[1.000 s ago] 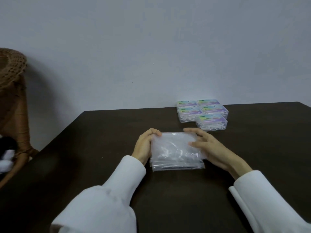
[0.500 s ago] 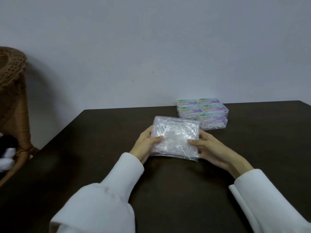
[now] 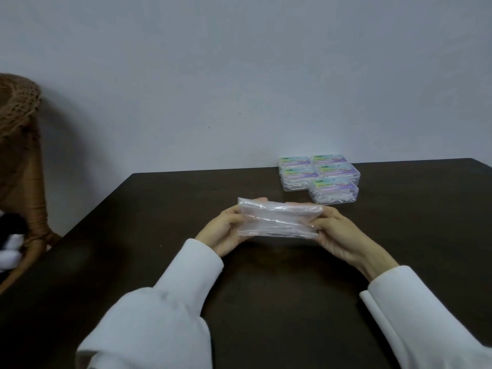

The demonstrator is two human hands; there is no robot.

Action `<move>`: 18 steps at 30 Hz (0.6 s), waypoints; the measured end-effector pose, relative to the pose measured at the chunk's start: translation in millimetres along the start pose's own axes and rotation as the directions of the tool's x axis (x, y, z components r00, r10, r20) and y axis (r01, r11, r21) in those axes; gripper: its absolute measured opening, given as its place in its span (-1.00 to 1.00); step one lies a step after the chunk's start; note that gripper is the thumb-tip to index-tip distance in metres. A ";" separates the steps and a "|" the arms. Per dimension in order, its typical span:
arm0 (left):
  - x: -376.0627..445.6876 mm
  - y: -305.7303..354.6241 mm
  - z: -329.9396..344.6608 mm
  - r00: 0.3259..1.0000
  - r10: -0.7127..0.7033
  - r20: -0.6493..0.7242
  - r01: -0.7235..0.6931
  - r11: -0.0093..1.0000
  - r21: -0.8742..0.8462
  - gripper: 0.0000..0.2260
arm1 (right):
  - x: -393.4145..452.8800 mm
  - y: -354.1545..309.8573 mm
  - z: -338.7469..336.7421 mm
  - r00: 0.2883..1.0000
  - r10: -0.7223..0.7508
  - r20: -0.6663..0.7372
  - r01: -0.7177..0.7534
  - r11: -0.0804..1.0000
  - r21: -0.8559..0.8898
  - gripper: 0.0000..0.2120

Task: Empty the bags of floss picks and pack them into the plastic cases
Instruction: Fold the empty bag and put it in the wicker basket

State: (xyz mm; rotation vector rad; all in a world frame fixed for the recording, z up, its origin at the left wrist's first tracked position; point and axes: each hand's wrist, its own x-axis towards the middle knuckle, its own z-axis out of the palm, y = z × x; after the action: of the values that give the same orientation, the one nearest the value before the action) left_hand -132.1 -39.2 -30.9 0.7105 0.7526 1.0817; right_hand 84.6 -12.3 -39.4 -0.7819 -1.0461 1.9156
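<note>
Visibility limits. The contents of the clear plastic bag (image 3: 278,219) cannot be resolved; only pale, glossy folds show through the film, and whether it is one bag or several stacked cannot be determined. The fingertips of both hands are hidden behind and beneath the bag. The label text on the cases is too small to read. At the left frame edge, a wicker chair (image 3: 22,161) is cut off, and a black-and-white object (image 3: 10,242) beside it cannot be identified.

Count. Five clear plastic cases (image 3: 319,178) with pastel labels sit at the far edge of the dark table (image 3: 266,302), against the wall (image 3: 239,75). Four form a two-by-two block; the fifth (image 3: 334,191) lies in front of the block's right side, touching it. White floss picks show through the case walls. Two hands and two white sleeves are in view.

Hand pose. The left hand (image 3: 226,233) grips the left end of the bag, thumb on the near face and fingers curled behind. The right hand (image 3: 336,231) grips the right end in the same manner. The bag is held horizontally, lifted off the table surface, with its long edge toward the camera, near the cases but not touching them. Both forearms extend forward from the bottom of the frame.
</note>
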 end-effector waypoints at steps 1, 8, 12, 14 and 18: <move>-0.4 -0.5 0.6 1.000 0.007 0.019 -0.006 0.998 -0.070 -0.72 | -0.2 0.1 1.6 0.999 -0.032 -0.019 0.032 0.999 0.000 -0.67; 8.1 -5.2 3.2 0.998 -0.043 -0.038 0.040 0.995 -0.090 -0.14 | 9.9 15.5 15.7 0.926 -0.367 -0.085 0.316 0.879 -0.356 -0.69; 9.7 -8.1 6.3 0.983 0.046 -0.175 -0.056 0.997 -0.051 -0.30 | 25.7 31.3 19.4 0.878 -0.476 0.054 0.395 0.655 -0.644 -0.68; 10.2 -8.0 4.2 0.967 0.074 -0.245 -0.071 0.997 0.021 -0.42 | 29.6 37.3 26.6 0.863 -0.486 0.142 0.424 0.540 -0.727 -0.70; 4.9 1.1 -9.5 0.917 0.111 -0.382 -0.072 0.991 0.115 -0.62 | 36.6 45.2 44.7 0.897 -0.319 0.306 0.425 0.429 -0.797 -0.70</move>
State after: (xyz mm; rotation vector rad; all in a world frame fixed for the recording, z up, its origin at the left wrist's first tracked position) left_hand -139.1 -33.0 -36.2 0.6254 1.1283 1.2976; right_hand 15.2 -13.0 -63.0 -0.8447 -2.1099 0.9567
